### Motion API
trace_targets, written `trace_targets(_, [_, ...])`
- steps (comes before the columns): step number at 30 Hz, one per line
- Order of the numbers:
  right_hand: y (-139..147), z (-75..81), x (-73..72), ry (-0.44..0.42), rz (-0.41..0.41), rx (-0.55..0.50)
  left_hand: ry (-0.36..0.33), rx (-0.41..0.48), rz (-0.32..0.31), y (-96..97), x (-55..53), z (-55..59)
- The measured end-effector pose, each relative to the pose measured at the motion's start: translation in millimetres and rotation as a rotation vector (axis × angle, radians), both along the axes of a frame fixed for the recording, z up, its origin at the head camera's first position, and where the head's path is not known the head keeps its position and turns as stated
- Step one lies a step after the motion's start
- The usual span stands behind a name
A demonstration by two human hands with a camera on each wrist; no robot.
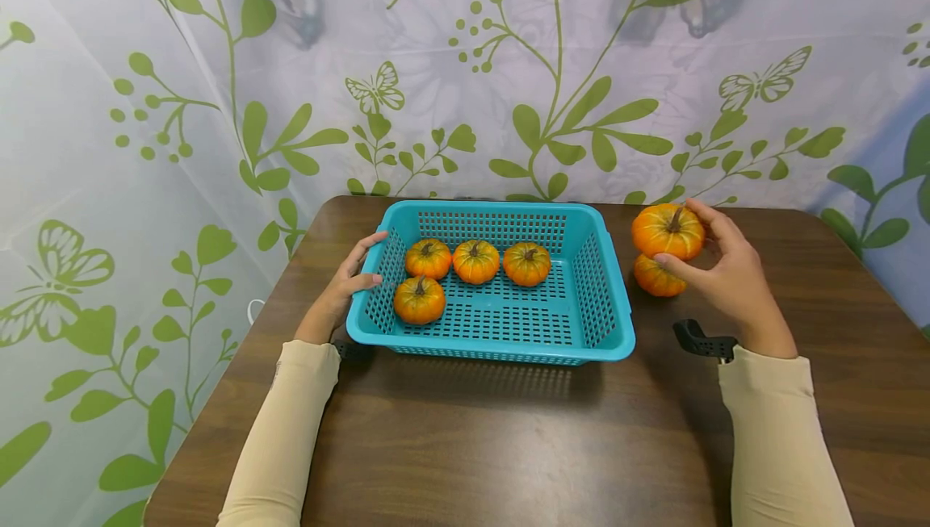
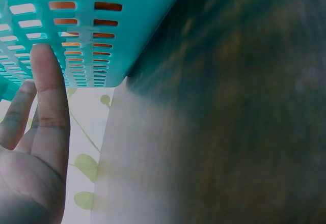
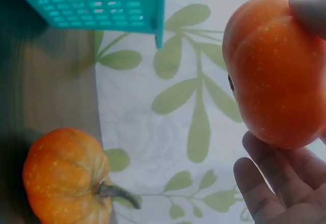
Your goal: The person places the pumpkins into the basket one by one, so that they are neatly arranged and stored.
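A small orange pumpkin is held between the thumb and fingers of my right hand, right of the basket. In the right wrist view its smooth orange side faces the camera. Below it, another pumpkin rests on the table, partly covered by the held one in the head view. My left hand holds the left rim of a turquoise plastic basket; in the left wrist view, fingers lie along its slotted outer wall. Several pumpkins sit in the basket's left and middle.
The brown wooden table extends in front of the basket and to both sides. Behind it hangs a pale curtain printed with green leaves and butterflies. A black wrist-camera mount sticks out beside the right wrist.
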State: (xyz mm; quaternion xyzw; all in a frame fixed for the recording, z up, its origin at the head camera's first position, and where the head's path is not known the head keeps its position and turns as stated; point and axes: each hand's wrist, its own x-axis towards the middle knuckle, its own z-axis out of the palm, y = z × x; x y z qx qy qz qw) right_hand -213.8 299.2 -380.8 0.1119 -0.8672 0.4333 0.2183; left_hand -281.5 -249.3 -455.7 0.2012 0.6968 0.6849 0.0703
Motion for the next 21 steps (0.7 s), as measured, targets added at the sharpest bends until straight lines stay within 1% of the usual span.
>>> trace_targets(7, [-10,8.2,4.0,0.023,0.062,0.023,-0.017,0.002,0.005,0.6,1.0,1.8])
trace_targets(14, [-19,16.0,7.6,0.021,0.126,0.063,0.020,-0.009,-0.014,-0.2,2.6,2.3])
trace_targets(18, [-24,20.1,9.4,0.010,0.175,0.081,0.021,-0.011,-0.017,-0.8,2.2,2.4])
trace_targets(21, [-28,22.6,10.7,0.009,0.198,0.108,0.016,-0.006,-0.016,-0.3,2.6,3.1])
